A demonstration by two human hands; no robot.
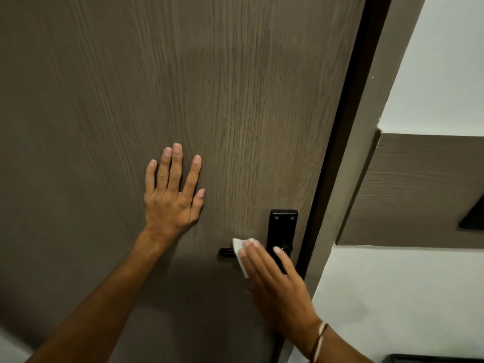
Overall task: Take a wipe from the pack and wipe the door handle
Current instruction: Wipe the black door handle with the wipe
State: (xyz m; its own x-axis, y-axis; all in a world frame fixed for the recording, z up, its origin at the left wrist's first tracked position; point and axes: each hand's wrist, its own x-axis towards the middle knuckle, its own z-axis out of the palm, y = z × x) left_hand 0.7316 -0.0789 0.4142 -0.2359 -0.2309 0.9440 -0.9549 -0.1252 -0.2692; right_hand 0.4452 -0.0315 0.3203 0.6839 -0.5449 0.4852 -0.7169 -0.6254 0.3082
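Note:
A black door handle [225, 252] sticks out to the left from a black lock plate [282, 226] on a brown wood-grain door [235, 100]. My right hand [275, 281] presses a white wipe [239, 248] against the lever, covering most of it; only the lever's left tip shows. Flat on the door, up and to the left of the handle, rests my left hand [174, 195] with its fingers spread. The wipe pack is out of view.
The door frame [366, 153] runs up the right side, with a white wall [432, 61] beyond it. A brown panel [419, 189] crosses that wall, and a dark object [474, 218] sits at its right edge.

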